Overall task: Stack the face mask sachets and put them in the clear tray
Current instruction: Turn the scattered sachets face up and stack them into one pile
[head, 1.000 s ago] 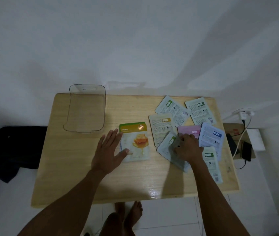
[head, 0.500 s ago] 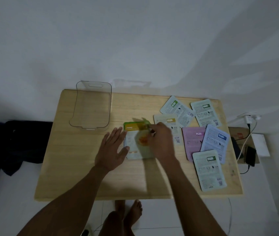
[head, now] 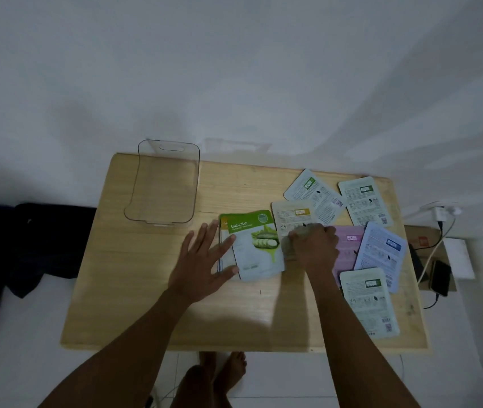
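Observation:
A cucumber sachet (head: 259,248) lies face up on top of a small stack, with a honey sachet's edge (head: 223,224) showing under it. My left hand (head: 202,257) lies flat with fingers spread against the stack's left side, thumb on the cucumber sachet. My right hand (head: 315,248) is curled on the lower part of a cream sachet with a yellow label (head: 292,214); it is blurred. Face-down sachets lie to the right: two green-labelled ones (head: 312,191) (head: 364,201), a pink one (head: 349,242), a blue one (head: 381,251) and a green one (head: 370,301). The clear tray (head: 169,147) stands empty at the back left.
The wooden table (head: 152,304) stands against a white wall. A phone (head: 440,278) on a charger cable lies on a cardboard box to the right. A dark bag (head: 43,237) sits on the floor to the left. My feet show below the front edge.
My right hand carried the cucumber sachet left, laid it on the honey sachet, then moved right onto the yellow-label sachet. My left hand stayed beside the stack.

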